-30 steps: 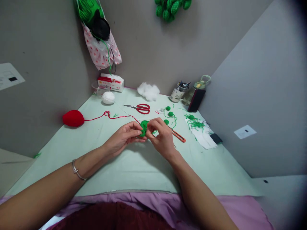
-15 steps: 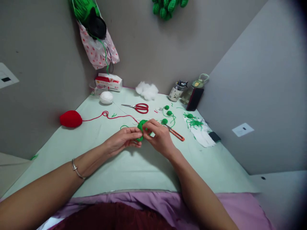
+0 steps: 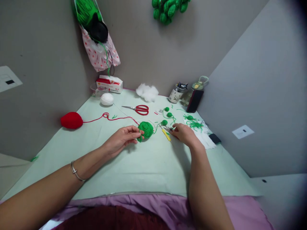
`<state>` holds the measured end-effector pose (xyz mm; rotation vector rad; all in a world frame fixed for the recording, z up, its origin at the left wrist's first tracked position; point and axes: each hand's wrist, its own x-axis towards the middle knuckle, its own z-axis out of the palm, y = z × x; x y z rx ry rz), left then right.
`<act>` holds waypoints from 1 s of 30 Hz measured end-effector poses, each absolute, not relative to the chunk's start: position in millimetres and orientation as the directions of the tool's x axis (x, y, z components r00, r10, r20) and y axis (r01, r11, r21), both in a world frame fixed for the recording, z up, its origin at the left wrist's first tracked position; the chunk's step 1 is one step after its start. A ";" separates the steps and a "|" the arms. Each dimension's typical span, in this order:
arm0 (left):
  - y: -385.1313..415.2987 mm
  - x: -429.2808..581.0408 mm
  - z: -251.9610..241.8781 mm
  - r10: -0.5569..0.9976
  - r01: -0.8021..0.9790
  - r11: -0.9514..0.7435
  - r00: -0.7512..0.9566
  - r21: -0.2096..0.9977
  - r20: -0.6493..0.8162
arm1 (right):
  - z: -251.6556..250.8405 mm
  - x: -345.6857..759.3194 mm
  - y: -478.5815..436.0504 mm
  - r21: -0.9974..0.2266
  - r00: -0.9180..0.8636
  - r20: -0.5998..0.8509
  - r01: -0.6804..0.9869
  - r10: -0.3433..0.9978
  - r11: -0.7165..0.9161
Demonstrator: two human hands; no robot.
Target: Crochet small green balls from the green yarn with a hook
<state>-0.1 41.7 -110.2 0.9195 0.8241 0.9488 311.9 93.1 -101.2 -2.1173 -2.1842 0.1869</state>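
Observation:
My left hand (image 3: 123, 136) pinches a round green crocheted piece (image 3: 145, 129) by its left edge, just above the pale green table cover (image 3: 134, 166). A green yarn strand runs from it to the right. My right hand (image 3: 184, 133) lies on the table to the right, fingers curled over thread snips (image 3: 168, 129); only their metal tips stick out past the fingertips. A yellow-handled hook (image 3: 166, 134) lies between the two hands.
Red scissors (image 3: 140, 109), a red yarn ball (image 3: 71, 120), a white yarn ball (image 3: 106, 99), stuffing (image 3: 147, 92) and small green balls (image 3: 169, 114) lie further back. Green thread scraps (image 3: 195, 124) sit on white paper at right. A jar (image 3: 176, 93) and bottle (image 3: 200, 83) stand by the wall.
My right hand let go of the green piece and moved right onto the snips. The yellow hook now lies on the table. My left hand still holds the green piece.

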 end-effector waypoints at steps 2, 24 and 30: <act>42.4 -0.3 -112.2 0.919 -0.327 0.293 0.354 0.898 -0.171 | -101.6 309.8 94.7 -0.154 -0.044 -0.049 0.987 0.998 0.036; 40.6 1.4 -117.1 0.920 -0.288 0.215 0.380 0.933 -0.094 | -55.8 251.3 47.7 -0.717 -0.628 -0.065 0.570 0.775 0.401; 38.7 1.8 -117.8 0.912 -0.262 0.184 0.406 0.947 -0.065 | -66.9 239.2 50.2 -0.705 -0.636 -0.114 0.593 0.763 0.389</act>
